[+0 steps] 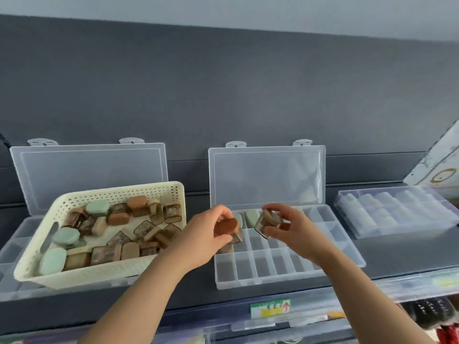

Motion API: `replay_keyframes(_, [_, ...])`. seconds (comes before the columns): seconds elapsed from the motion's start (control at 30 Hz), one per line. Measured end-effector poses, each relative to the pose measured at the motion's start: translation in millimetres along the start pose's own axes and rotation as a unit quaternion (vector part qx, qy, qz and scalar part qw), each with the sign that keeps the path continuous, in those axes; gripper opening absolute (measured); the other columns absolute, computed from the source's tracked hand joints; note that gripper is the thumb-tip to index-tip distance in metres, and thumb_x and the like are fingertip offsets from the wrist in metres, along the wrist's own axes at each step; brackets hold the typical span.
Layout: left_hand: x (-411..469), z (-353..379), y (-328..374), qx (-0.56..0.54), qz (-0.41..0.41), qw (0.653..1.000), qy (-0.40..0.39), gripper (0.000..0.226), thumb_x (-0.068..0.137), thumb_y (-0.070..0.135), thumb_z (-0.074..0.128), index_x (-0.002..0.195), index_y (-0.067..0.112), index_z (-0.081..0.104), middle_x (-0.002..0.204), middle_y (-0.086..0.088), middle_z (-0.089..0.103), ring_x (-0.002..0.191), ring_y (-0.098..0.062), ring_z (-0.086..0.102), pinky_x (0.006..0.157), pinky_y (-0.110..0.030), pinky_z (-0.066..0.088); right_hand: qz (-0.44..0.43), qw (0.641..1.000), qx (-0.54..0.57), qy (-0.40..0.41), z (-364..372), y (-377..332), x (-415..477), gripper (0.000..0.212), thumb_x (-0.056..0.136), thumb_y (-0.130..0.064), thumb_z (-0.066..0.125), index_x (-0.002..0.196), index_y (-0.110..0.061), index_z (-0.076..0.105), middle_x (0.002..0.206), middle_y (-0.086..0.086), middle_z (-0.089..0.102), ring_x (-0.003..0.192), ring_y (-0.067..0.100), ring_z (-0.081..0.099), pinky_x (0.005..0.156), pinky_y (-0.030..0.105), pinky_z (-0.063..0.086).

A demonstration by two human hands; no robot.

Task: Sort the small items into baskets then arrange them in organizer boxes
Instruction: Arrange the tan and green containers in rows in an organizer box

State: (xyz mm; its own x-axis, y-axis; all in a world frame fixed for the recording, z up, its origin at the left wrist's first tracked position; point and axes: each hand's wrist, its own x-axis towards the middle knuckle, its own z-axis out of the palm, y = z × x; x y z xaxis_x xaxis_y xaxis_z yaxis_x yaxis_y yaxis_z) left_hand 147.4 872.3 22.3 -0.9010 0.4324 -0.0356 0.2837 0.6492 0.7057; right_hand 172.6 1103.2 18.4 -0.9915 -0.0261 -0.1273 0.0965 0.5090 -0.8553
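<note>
Dark grey shelving [397,254] carries a price label [269,308] on its near edge. Above it, both hands hover over the middle organizer box [273,281]. The left hand [211,232] has its fingers curled round a brown-lidded case [227,226], and the right hand [293,229] pinches a clear square case [269,219] between thumb and fingertips. Two pale green pieces [252,216] sit in that box's back compartments. A cream basket [99,271] heaped with small cases rests on the left organizer box [12,244]. Three organizer boxes show in all: two have their lids up and the right one [397,212] is closed.
</note>
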Motion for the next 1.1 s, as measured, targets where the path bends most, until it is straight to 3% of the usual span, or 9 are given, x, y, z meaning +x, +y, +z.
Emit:
replay_keyframes(0.13, [8, 13, 0, 0.042, -0.013, 0.999, -0.028, 0.048, 0.088, 0.020, 0.067, 0.128, 0.038, 0.046, 0.123, 0.016, 0.055, 0.108, -0.008, 0.057, 0.094, -0.024, 0.049, 0.017, 0.999, -0.027, -0.031, -3, 21, -2, 0.043, 0.080, -0.027, 0.075, 0.118, -0.032, 0.057, 0.101, -0.003, 0.068, 0.085, 0.016, 0.067, 0.078, 0.030, 0.059])
replay_keyframes(0.37, [3, 1, -6, 0.072, -0.028, 0.997, 0.022, 0.040, 0.091, 0.022, 0.064, 0.127, 0.034, 0.051, 0.121, 0.018, 0.053, 0.105, -0.007, 0.055, 0.090, -0.023, 0.048, 0.008, 0.994, -0.031, -0.105, 30, 23, 4, 0.047, 0.076, -0.024, 0.079, 0.117, -0.025, 0.056, 0.108, -0.008, 0.060, 0.083, 0.015, 0.066, 0.066, 0.020, 0.057])
replay_keyframes(0.47, [4, -3, -5, 0.079, -0.028, 0.996, 0.023, 0.039, 0.089, 0.023, 0.066, 0.123, 0.037, 0.052, 0.112, 0.021, 0.056, 0.088, -0.003, 0.056, 0.077, -0.015, 0.045, -0.001, 0.996, -0.044, -0.078, 36, 23, 7, 0.048, 0.074, -0.027, 0.081, 0.113, -0.029, 0.053, 0.106, -0.013, 0.057, 0.080, 0.011, 0.064, 0.060, 0.015, 0.053])
replay_keyframes(0.6, [9, 3, 2, 0.056, -0.031, 0.998, -0.009, 0.036, 0.089, 0.015, 0.065, 0.115, 0.037, 0.054, 0.088, 0.025, 0.054, 0.071, -0.001, 0.059, 0.059, -0.010, 0.039, -0.012, 0.998, -0.058, -0.031, 28, 31, 9, 0.051, 0.070, -0.030, 0.083, 0.110, -0.029, 0.052, 0.107, -0.013, 0.058, 0.075, 0.011, 0.064, 0.067, 0.018, 0.055])
replay_keyframes(0.8, [15, 4, 4, 0.030, -0.031, 0.999, 0.005, 0.029, 0.082, 0.029, 0.073, 0.099, 0.042, 0.053, 0.101, 0.022, 0.057, 0.081, -0.004, 0.059, 0.069, -0.017, 0.049, -0.051, 0.998, -0.034, -0.027, 27, 33, 20, 0.048, 0.072, -0.025, 0.083, 0.105, -0.042, 0.053, 0.103, -0.015, 0.060, 0.070, 0.018, 0.065, 0.066, 0.030, 0.059])
replay_keyframes(0.9, [9, -1, -3, 0.046, -0.044, 0.998, -0.003, 0.027, 0.084, 0.032, 0.071, 0.099, 0.046, 0.053, 0.107, 0.020, 0.053, 0.088, -0.010, 0.059, 0.078, -0.028, 0.055, -0.056, 0.996, -0.036, -0.053, 36, 31, 28, 0.047, 0.076, -0.023, 0.079, 0.114, -0.035, 0.054, 0.108, -0.012, 0.059, 0.072, 0.015, 0.068, 0.065, 0.023, 0.058])
replay_keyframes(1.1, [-13, 4, 2, 0.050, -0.048, 0.997, -0.016, 0.036, 0.088, 0.026, 0.066, 0.115, 0.046, 0.053, 0.108, 0.021, 0.053, 0.092, -0.004, 0.057, 0.081, -0.019, 0.049, -0.069, 0.978, -0.167, -0.104, 45, 30, 39, 0.051, 0.081, -0.023, 0.073, 0.129, -0.025, 0.053, 0.118, -0.005, 0.056, 0.078, 0.011, 0.063, 0.069, 0.016, 0.051])
